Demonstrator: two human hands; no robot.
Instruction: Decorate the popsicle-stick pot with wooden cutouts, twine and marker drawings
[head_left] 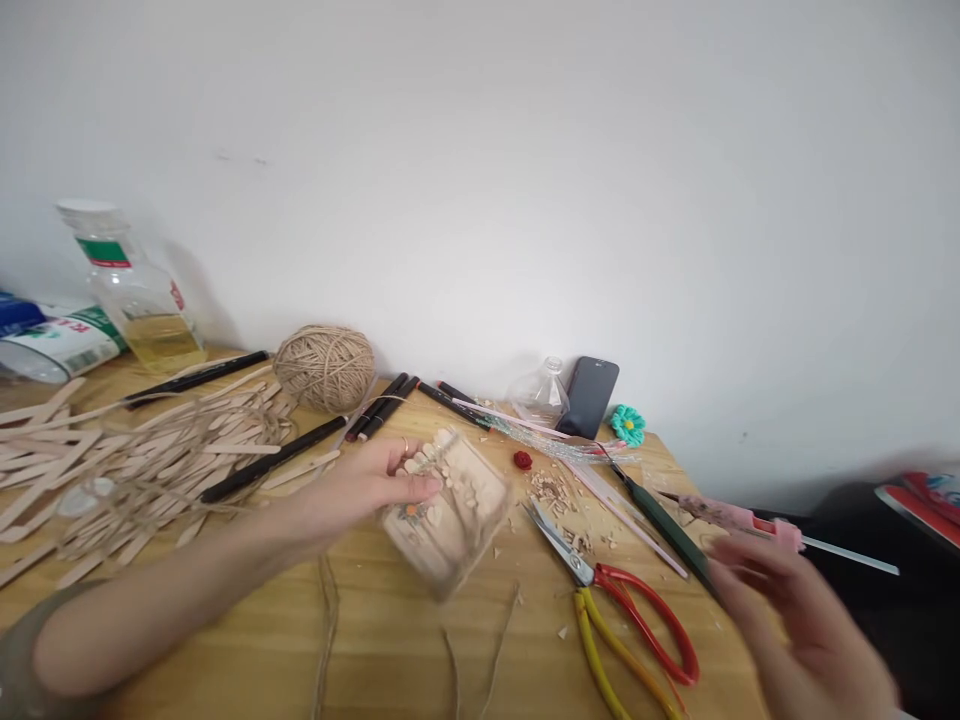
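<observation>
A small wooden craft piece point(472, 490) is held tilted over the bench point(390, 660), near its middle. Its upper left edge is pinched by the left hand point(367, 485), with the thumb laid across the decorated face and the fingers largely hidden behind. Twine and an orange flower point(411, 511) are seen on that face; the lower edge is blurred, and whether it touches the bench cannot be told.

The right hand point(806, 625) is blurred, with its fingers partly bent, beside a dark green tool point(667, 525) and a pink glue gun point(731, 516). Whether anything is gripped by it cannot be told. Open-bladed scissors point(581, 572) and wood scraps point(553, 490) are seen between the piece and that hand.

The piece is judged to be light, stiff and dry, with little slip expected. The raised decorations could be knocked loose under pressure, so it is best taken by its plain outer edges, with the flower and twine left unpressed.
</observation>
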